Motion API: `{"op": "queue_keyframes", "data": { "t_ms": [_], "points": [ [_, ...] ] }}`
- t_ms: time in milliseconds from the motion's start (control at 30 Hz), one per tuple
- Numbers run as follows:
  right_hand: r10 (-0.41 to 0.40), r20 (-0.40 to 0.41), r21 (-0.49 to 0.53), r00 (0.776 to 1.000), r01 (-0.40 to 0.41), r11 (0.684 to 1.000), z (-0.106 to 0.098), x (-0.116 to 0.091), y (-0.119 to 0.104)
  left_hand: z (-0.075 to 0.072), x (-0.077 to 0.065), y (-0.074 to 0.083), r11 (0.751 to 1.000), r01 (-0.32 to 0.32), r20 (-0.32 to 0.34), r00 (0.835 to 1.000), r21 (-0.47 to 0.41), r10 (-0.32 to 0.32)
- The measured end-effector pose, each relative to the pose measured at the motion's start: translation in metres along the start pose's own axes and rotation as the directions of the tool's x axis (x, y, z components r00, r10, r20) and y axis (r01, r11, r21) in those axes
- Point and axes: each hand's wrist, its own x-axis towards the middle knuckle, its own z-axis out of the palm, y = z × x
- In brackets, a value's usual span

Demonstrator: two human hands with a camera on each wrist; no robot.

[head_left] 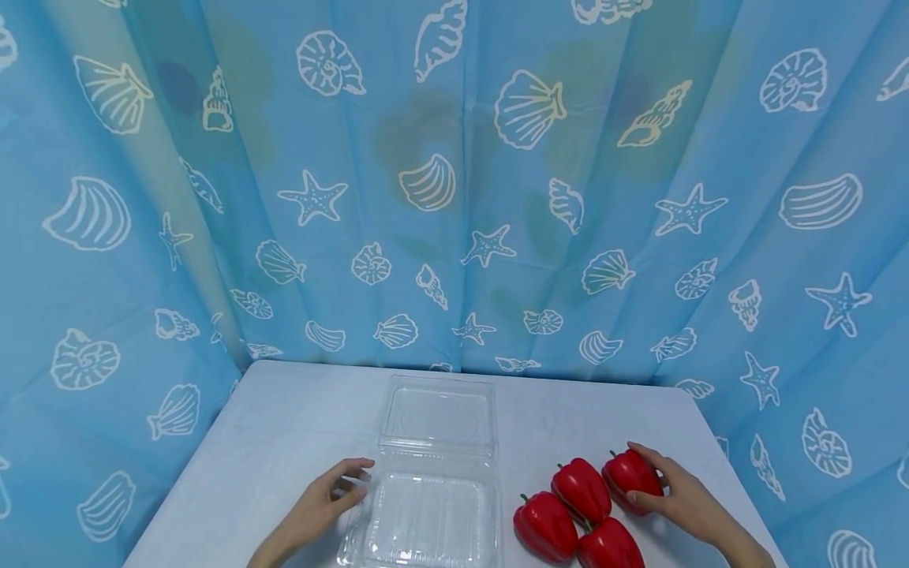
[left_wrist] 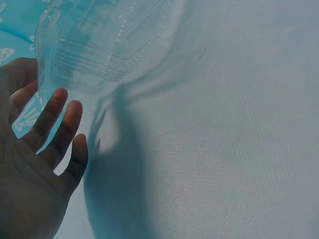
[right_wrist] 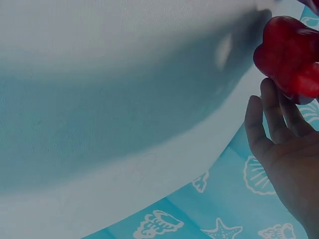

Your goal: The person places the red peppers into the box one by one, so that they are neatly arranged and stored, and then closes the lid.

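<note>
My right hand [head_left: 676,491] holds a red bell pepper [head_left: 629,476], with the thumb on its near side and the fingers behind it. In the right wrist view that pepper [right_wrist: 289,57] sits at the fingertips, its lobed end showing. Beside it on the table lie three more red bell peppers [head_left: 581,491], grouped closely together. My left hand [head_left: 328,500] is at the left edge of a clear plastic clamshell container [head_left: 429,517], fingers loosely bent and apart. From the left wrist view, I cannot tell whether the fingers touch the container [left_wrist: 89,55].
The container's lid [head_left: 440,414] lies folded back towards the far edge of the white table [head_left: 298,410]. Blue curtains [head_left: 454,237] printed with white shells and starfish hang behind the table and on both sides.
</note>
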Motion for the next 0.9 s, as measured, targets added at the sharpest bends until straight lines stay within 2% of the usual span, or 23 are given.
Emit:
{"op": "queue_keyframes", "data": {
  "t_ms": [633,900],
  "points": [
    [0.012,-0.013,0.016,1.000,-0.012,1.000,-0.007,0.004,-0.008,0.000,0.002,-0.003,1.000,-0.026,0.024,0.999,-0.012,0.026],
    [-0.012,-0.025,0.007,1.000,0.012,1.000,-0.010,0.005,-0.014,-0.001,0.001,-0.001,0.999,-0.033,0.031,0.999,-0.018,0.033]
  ]
}}
